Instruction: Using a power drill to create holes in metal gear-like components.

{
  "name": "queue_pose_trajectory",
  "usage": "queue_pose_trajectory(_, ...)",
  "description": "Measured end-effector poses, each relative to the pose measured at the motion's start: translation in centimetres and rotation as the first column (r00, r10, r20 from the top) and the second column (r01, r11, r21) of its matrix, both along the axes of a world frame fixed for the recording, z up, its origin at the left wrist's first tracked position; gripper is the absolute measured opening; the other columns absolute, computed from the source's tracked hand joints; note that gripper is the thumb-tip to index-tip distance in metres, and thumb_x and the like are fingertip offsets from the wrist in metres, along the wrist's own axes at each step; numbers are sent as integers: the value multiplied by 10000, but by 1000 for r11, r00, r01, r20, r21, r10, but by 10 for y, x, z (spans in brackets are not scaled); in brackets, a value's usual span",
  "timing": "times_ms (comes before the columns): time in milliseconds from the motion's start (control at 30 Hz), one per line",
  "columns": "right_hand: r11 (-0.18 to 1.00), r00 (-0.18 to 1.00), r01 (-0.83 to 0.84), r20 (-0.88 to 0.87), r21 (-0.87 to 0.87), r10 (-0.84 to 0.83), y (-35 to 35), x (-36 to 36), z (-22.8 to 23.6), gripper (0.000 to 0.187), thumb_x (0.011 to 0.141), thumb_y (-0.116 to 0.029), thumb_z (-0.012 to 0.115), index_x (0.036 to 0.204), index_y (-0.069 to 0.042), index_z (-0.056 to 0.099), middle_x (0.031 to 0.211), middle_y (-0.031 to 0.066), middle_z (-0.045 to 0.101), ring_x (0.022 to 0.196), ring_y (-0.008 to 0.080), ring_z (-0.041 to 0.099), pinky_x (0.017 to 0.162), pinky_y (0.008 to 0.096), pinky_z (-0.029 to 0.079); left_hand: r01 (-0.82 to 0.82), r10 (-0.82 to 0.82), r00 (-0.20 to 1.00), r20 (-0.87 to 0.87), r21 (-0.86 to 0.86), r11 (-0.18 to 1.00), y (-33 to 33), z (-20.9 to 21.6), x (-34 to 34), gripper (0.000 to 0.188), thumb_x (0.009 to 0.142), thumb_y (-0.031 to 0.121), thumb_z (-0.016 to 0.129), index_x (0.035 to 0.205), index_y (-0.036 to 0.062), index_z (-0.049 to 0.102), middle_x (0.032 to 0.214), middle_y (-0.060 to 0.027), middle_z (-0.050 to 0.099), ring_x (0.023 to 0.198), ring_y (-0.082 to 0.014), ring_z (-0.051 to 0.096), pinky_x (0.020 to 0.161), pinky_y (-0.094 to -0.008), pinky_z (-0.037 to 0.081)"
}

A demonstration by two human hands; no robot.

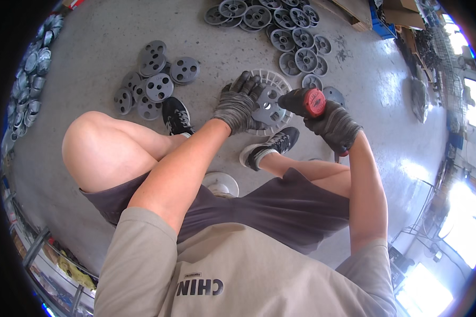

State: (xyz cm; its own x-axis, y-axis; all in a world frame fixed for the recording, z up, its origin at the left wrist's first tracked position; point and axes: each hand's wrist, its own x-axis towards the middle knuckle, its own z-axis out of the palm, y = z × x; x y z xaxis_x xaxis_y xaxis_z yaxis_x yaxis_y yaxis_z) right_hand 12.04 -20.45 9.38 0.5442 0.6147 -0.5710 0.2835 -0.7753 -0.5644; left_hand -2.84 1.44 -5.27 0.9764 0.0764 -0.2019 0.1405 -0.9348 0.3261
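My left hand (237,105), in a dark glove, grips a grey disc (269,114) with round holes, fingers over its far side and thumb at its near edge. Beneath the disc is a pale round piece with a slotted rim (283,83); its middle is hidden. In my gloved right hand (336,127) is a red and black power drill (314,101). The drill's dark front end points left, over the right edge of the disc. Whether its tip touches the disc cannot be made out.
Grey discs with holes (159,87) lie heaped beyond my left shoe (176,116). Spoked grey wheels (306,59) are piled farther off. A pale round seat (220,183) shows between my legs. Metal parts (31,84) line the left side; cartons (403,16) stand at the far right.
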Motion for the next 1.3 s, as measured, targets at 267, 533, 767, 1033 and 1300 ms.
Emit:
queue_pose_trajectory(267, 913, 941, -229, 165, -338, 297, 21, 2, 2, 316, 801, -126, 775, 1107, -63, 727, 927, 108, 765, 811, 227, 672, 823, 367, 575, -20, 20, 1000, 4, -40, 999, -1, 2, -5, 1257, 608, 698, 869, 1637, 153, 395, 1737, -101, 288, 1630, -338, 185, 1258, -587, 268)
queue_pose_trajectory(533, 953, 970, -189, 104, -235, 218, 32, 9, 20, 426, 801, -174, 842, 1188, -50, 715, 995, 124, 766, 888, 256, 704, 895, 376, 577, -34, 38, 998, 45, -97, 995, -3, -7, -3, 1238, 583, 682, 899, 1596, 124, 457, 1731, -105, 302, 1631, -343, 182, 1279, -571, 257)
queue_pose_trajectory(767, 903, 932, -295, 114, -312, 344, 31, 24, 10, 483, 795, -178, 856, 1233, -44, 702, 1038, 130, 769, 918, 292, 708, 931, 380, 579, -68, 75, 994, 75, -86, 994, -4, -17, -4, 1261, 582, 690, 905, 1621, 167, 419, 1738, -81, 291, 1636, -324, 174, 1235, -607, 325)
queue_pose_trajectory(1033, 921, 928, -341, 88, -188, 362, 29, 26, 8, 437, 792, -171, 845, 1191, -49, 716, 1063, 137, 774, 940, 291, 723, 930, 378, 585, -55, 58, 998, 22, -107, 993, -2, -7, -6, 1214, 595, 613, 923, 1618, 185, 427, 1744, -52, 285, 1638, -304, 173, 1185, -643, 371)
queue_pose_trajectory(1300, 935, 939, -299, 114, -192, 324, 18, 35, -3, 410, 790, -191, 845, 1157, -59, 720, 979, 127, 766, 857, 292, 706, 882, 375, 593, -61, 61, 998, -4, -161, 985, 0, 0, -2, 1175, 607, 513, 930, 1616, 186, 426, 1746, -59, 272, 1638, -298, 173, 1183, -634, 372)
